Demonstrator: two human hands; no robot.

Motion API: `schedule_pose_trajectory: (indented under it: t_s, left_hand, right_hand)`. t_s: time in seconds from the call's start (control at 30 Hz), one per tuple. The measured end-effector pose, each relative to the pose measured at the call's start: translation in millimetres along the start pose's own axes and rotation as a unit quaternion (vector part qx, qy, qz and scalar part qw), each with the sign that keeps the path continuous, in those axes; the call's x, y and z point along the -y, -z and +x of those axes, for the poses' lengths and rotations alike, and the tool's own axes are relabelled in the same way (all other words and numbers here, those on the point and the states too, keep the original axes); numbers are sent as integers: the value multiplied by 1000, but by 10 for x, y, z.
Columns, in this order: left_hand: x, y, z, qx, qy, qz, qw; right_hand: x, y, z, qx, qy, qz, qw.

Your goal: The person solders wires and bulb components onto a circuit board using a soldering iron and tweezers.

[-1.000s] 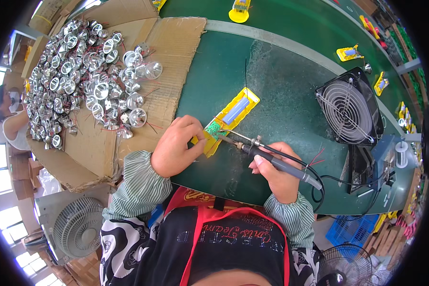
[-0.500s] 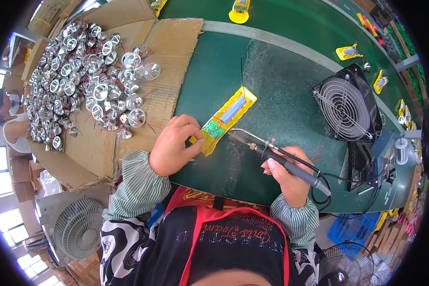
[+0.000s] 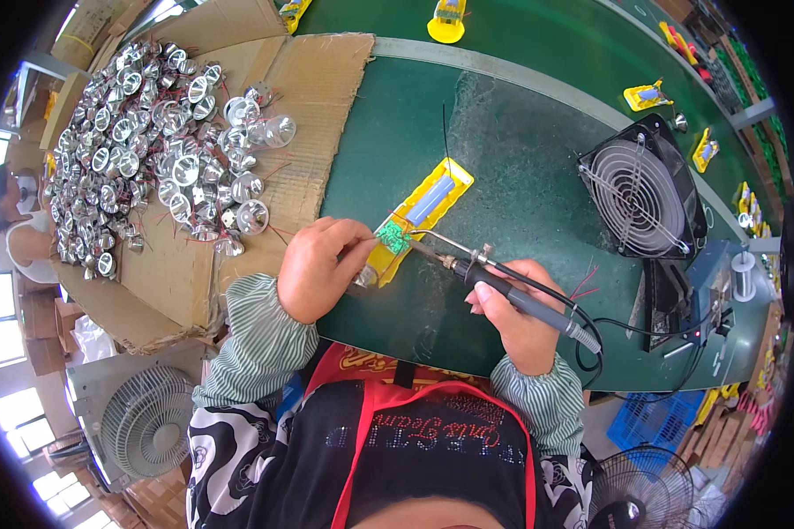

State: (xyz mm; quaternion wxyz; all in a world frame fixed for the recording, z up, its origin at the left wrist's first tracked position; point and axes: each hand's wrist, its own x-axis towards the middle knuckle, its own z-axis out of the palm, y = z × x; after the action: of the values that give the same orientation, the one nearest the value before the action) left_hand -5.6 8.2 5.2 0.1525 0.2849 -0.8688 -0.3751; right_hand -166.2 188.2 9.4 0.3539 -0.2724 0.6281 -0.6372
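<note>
A yellow plastic housing (image 3: 442, 187) lies aslant on the green bench, holding a blue cylindrical battery (image 3: 430, 201) and a green circuit board (image 3: 392, 236). A black wire sticks out past its far end. My left hand (image 3: 320, 267) is closed in a pinch at the board's left edge; what sits between its fingertips is too small to make out. Below those fingers a silver reflector (image 3: 363, 278) shows in part by the housing's near end. My right hand (image 3: 522, 319) grips a soldering iron (image 3: 531, 304), whose thin metal guide tube (image 3: 448, 239) reaches the board's right side, with the tip close by.
At left, a cardboard box (image 3: 322, 132) carries a heap of silver reflectors (image 3: 185, 170) with red wires. A black square fan (image 3: 633, 196) stands at right, near a solder spool (image 3: 743, 275) and the iron's cable. More yellow housings (image 3: 447, 22) rest on the green belt beyond; a person sits far left.
My right hand has brought the soldering iron left and slightly up, onto the board. My left fingertips have moved up to the board's edge, and the reflector beneath them has come into view.
</note>
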Motion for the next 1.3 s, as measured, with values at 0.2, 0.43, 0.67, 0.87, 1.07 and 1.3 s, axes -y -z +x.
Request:
schedule_pose_trajectory:
  t_s: [0.2, 0.43, 0.67, 0.87, 1.07, 1.3]
  left_hand:
    - [5, 32, 62, 16, -31, 68, 997]
    - [47, 65, 108, 54, -53, 73, 994]
    - [50, 45, 109, 48, -48, 76, 995]
    - [30, 21, 96, 35, -45, 80, 995]
    - [48, 29, 79, 40, -33, 83, 995]
    - [77, 6, 159, 44, -61, 68, 995]
  right_hand:
    - [-40, -68, 46, 3, 17, -1, 1000]
    - [-52, -99, 85, 14, 10, -11, 1000]
    - [-71, -98, 102, 21, -9, -5, 1000]
    - [-77, -62, 90, 57, -3, -27, 998]
    - [-22, -61, 53, 4, -5, 20, 1000]
    - [64, 103, -14, -28, -13, -1, 1000]
